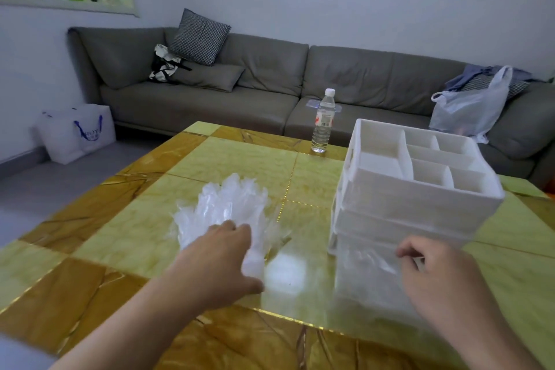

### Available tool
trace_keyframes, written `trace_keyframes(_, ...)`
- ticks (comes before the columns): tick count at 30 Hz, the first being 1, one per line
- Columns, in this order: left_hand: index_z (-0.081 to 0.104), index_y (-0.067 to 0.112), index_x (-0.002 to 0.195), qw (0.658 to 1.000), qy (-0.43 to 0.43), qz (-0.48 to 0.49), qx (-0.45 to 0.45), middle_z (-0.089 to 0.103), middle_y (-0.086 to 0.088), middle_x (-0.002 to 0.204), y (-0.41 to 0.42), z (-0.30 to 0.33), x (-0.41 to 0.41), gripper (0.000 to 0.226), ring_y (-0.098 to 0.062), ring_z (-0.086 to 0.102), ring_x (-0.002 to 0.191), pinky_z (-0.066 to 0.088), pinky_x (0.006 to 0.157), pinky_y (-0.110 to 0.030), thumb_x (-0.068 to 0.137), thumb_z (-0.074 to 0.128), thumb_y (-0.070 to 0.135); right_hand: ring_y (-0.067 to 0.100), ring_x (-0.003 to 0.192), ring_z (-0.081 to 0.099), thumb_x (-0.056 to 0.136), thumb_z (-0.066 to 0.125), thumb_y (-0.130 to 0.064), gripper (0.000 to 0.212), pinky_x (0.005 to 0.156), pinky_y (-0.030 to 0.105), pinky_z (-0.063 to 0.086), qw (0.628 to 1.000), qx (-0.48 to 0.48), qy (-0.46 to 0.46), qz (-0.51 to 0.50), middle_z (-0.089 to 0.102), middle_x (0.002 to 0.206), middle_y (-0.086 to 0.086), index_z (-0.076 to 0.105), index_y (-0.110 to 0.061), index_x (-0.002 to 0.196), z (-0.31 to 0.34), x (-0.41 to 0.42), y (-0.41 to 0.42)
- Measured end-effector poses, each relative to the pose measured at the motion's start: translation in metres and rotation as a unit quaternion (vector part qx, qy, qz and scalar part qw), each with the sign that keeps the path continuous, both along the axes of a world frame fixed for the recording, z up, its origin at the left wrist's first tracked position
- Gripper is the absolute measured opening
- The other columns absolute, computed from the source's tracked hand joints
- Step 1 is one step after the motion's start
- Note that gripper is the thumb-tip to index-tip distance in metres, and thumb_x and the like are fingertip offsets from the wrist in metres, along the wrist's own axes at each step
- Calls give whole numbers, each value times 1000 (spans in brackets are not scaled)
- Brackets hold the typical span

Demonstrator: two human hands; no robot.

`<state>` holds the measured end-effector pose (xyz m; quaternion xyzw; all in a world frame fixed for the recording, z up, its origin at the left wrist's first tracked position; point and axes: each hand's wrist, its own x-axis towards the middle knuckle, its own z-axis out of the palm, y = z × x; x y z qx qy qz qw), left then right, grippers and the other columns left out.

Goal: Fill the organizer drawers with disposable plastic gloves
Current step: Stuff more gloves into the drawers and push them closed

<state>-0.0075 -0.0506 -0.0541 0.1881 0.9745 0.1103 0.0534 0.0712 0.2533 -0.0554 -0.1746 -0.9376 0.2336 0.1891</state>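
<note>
A pile of clear disposable plastic gloves (228,207) lies on the yellow tiled table (126,237), left of centre. My left hand (216,258) lies on the near edge of the pile, fingers curled down into the gloves. A white plastic organizer (402,195) with stacked drawers and an open divided top tray stands at the right. Its lowest drawer (363,273) is pulled out toward me and holds clear gloves. My right hand (435,273) sits at that drawer's front, fingers curled on it; the grip is blurred.
A water bottle (323,120) stands at the table's far edge behind the organizer. Beyond is a grey sofa (270,90) with cushions, a tote and a white plastic bag (471,108). A white shopping bag (78,132) stands on the floor at left.
</note>
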Motion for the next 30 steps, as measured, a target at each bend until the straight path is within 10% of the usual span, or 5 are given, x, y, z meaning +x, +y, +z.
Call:
trace_keyframes(4,65,36,94,996,-14,76,31,65,15,98,-32,-20,-19,6,-6,66,85,59,75,-28,97,63,31,3,59,60,86,64,-3,28,55,16,43,1000,1,2,26,66,67,-11,70,-27,72,-1,2,-14)
trace_keyframes(13,56,47,121,997,-66,-35,0,49,23,117,-38,-18,-16,55,1,50,110,49,86,-24,73,81,57,-5,79,62,89,64,-3,34,65,8,43,998,0,0,61,70,84,-19,69,-34,74,1,9,-30)
trace_keyframes(18,67,30,93,997,55,48,22,63,11,99,-28,-24,-22,7,-13,66,85,59,74,-32,93,64,23,-8,82,62,88,66,-2,31,72,4,43,997,-7,12,73,69,82,-19,72,-30,75,0,10,-32)
trace_keyframes(30,55,17,81,919,346,6,189,49,7,65,-9,7,-4,19,-17,46,58,40,45,-37,96,60,6,-1,85,65,92,70,-9,25,70,12,50,994,-22,50,100,71,80,-17,72,-31,81,3,14,-43)
